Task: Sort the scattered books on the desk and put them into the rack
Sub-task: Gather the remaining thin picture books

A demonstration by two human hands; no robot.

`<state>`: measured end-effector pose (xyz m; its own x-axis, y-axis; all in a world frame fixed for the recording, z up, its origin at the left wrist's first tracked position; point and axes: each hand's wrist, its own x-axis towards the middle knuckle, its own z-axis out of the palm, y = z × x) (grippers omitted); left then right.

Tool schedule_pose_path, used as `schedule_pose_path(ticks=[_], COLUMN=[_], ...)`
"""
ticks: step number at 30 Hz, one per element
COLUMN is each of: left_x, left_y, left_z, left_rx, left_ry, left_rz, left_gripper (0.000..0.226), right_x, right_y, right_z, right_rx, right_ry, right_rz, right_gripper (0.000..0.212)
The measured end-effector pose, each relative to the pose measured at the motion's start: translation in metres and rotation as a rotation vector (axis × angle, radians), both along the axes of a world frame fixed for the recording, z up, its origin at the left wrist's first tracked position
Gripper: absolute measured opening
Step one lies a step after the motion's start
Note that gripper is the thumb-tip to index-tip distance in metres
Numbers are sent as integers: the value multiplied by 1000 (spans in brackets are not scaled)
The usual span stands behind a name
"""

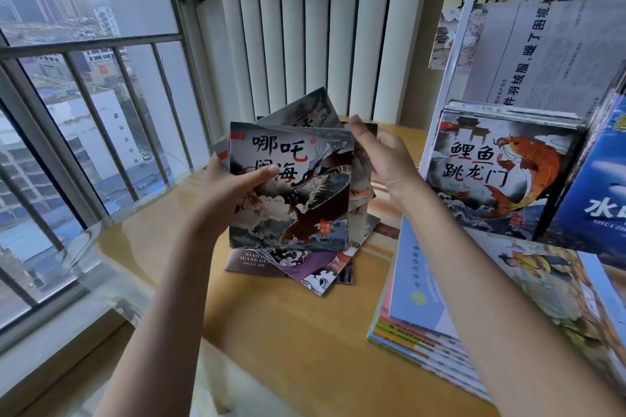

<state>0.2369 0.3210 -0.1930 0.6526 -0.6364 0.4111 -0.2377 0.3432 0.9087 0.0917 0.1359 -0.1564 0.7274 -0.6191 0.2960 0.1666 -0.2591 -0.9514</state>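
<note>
My left hand (233,186) grips a bunch of thin picture books upright above the wooden desk (288,332); the front one is a dark dragon book (298,200), thumb across its cover. Several more covers fan out behind it. My right hand (382,156) is at the right edge of the bunch, fingers straight and relaxed, touching the books behind. More loose books (305,267) lie flat on the desk under the bunch. The white rack (450,54) stands at the right, holding a carp book (498,176) with others behind it.
A flat stack of larger books (416,308) lies at the right front of the desk, below the rack. A blue book (596,193) leans in the rack at far right. A barred window (84,105) runs along the left, vertical blinds (305,27) behind the desk.
</note>
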Motion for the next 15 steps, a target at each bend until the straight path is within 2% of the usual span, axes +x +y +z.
schedule_pose_path(ticks=[1, 2, 3, 4, 5, 8, 9, 12, 15], left_x=[-1, -1, -3, -5, -8, -17, -20, -25, -31], left_y=[-3, -5, -8, -10, -12, -13, -13, -21, -28], left_z=[1, 3, 5, 6, 7, 16, 21, 35, 20], left_rx=[-18, -27, -20, 2, 29, 46, 24, -88, -144], left_ry=[7, 16, 11, -7, -31, -88, -93, -127, -66], left_rz=[2, 9, 18, 27, 38, 135, 169, 215, 215], left_gripper=[51, 59, 63, 63, 60, 40, 39, 50, 75], right_x=[1, 1, 1, 1, 3, 6, 6, 2, 2], right_y=[2, 5, 12, 16, 19, 16, 14, 9, 3], right_z=[1, 0, -1, -4, -5, -7, -6, 2, -3], right_rx=[68, 106, 91, 56, 10, -140, -167, -128, -49], right_ry=[-14, 18, 51, 71, 73, -44, -102, -201, -143], right_rz=[32, 80, 138, 172, 179, 94, 75, 74, 81], right_gripper=[42, 67, 84, 84, 72, 16, 11, 17, 44])
